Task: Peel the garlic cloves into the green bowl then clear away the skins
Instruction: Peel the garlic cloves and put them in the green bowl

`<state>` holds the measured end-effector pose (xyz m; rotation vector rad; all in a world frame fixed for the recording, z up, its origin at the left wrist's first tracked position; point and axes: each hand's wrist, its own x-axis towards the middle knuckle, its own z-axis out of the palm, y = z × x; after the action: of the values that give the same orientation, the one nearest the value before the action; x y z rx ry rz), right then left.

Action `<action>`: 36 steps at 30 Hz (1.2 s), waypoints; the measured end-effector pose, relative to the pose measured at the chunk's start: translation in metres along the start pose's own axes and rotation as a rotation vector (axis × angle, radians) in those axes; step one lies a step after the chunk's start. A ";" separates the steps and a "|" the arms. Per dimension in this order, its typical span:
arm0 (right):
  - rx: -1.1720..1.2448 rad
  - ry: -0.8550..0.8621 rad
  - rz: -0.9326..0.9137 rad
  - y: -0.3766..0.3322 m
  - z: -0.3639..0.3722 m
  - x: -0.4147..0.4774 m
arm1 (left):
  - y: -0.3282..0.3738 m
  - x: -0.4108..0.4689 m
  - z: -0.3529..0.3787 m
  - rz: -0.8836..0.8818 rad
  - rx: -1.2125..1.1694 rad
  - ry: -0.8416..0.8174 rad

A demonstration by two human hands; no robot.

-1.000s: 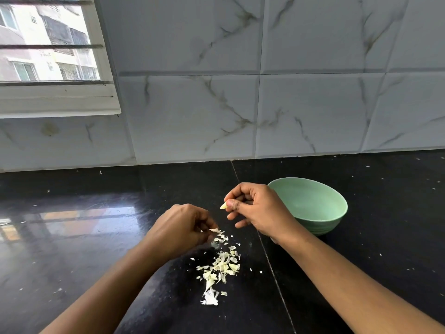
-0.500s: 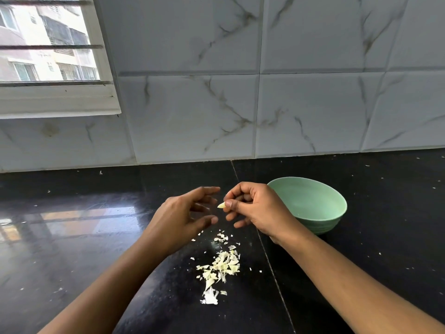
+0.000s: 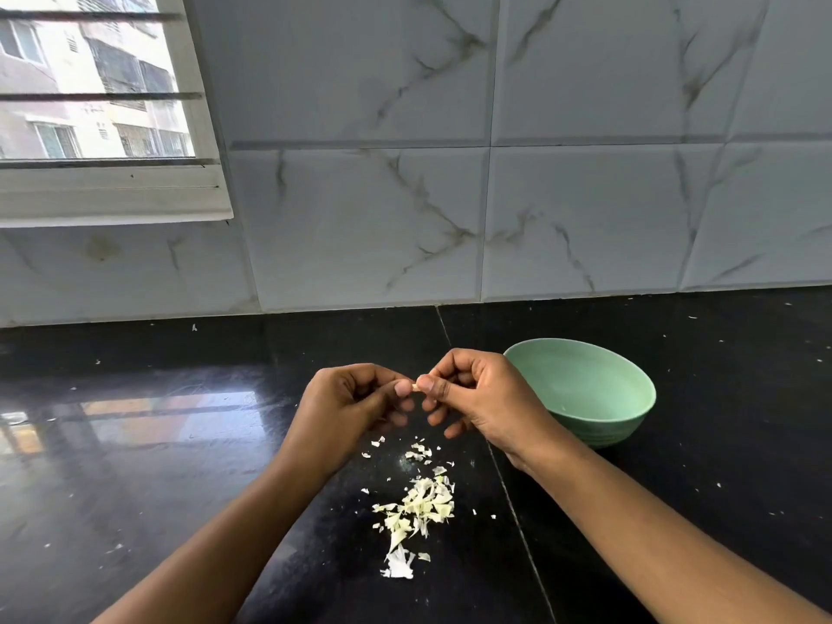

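My right hand pinches a small pale garlic clove between thumb and forefinger, just left of the green bowl. My left hand has come up against it, its fingertips meeting the clove's free end. Only the tip of the clove shows between the fingers. Both hands hover above the black counter. A pile of pale garlic skins lies on the counter below the hands. What the bowl holds is hidden behind my right hand and the bowl's near wall.
A tiled wall rises right behind the counter, with a window at upper left. Tiny skin flecks are scattered over the counter on both sides. A seam runs through the counter beside the skin pile.
My left hand dropped a skin piece over the pile, opened, then rose and closed its fingertips on the clove held by my right hand. The right hand and bowl stayed put.
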<state>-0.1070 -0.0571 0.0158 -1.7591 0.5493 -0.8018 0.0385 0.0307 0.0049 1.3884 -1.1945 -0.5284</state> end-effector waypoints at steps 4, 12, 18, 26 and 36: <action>-0.172 0.047 -0.106 -0.001 0.000 0.000 | 0.002 0.000 -0.001 -0.050 -0.128 0.025; -0.183 0.047 -0.180 0.001 0.002 -0.003 | 0.002 -0.003 0.005 -0.169 -0.233 -0.038; 0.041 -0.032 -0.053 0.001 0.002 0.000 | 0.004 -0.005 0.005 -0.148 -0.221 -0.127; 0.366 -0.059 0.148 -0.004 -0.004 0.001 | 0.005 -0.006 0.006 -0.134 -0.298 -0.154; 0.178 -0.065 0.072 -0.002 0.000 -0.001 | 0.005 -0.003 -0.002 -0.138 -0.155 -0.169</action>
<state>-0.1074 -0.0552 0.0176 -1.5875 0.4802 -0.7189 0.0374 0.0349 0.0095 1.3182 -1.1705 -0.8328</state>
